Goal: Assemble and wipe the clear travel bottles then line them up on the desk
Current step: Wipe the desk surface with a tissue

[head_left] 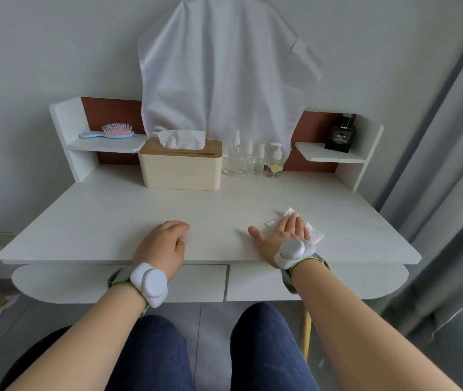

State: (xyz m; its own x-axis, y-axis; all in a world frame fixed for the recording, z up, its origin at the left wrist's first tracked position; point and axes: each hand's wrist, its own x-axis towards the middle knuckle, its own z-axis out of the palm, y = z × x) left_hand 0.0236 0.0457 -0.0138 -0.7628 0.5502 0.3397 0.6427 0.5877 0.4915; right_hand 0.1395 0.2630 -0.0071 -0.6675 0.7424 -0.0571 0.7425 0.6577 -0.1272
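The right hand [286, 232] lies flat near the front edge of the counter [111, 215], right of centre, fingers straight and pressed down on a white wipe [313, 231], the thumb spread out to the left. The wipe sticks out from under the fingers toward the back and the right. The left hand [165, 244] rests near the front edge, left of centre, its fingers loosely curled; whether anything sits under them I cannot tell. Each wrist wears a white rounded device on a strap.

Along the back edge, right of centre, four clear travel bottles [248, 159] stand upright in a close row, caps on: a tall spray bottle at the left, two shorter ones in the middle, and a pump bottle with a yellow sticker at the right end. No contents can be made out in them. Just beside them on the left stands a cream tissue box [181, 170] with a wooden lid, a white tissue poking out of its slot.

The left shelf carries a blue hairbrush [107, 132] with pink bristles; the right shelf holds a dark perfume bottle [340, 135]. A white cloth [222, 74] hangs on the grey wall above. A grey curtain [450, 165] falls at the right. Two drawer fronts sit under the counter, above knees in dark blue trousers.
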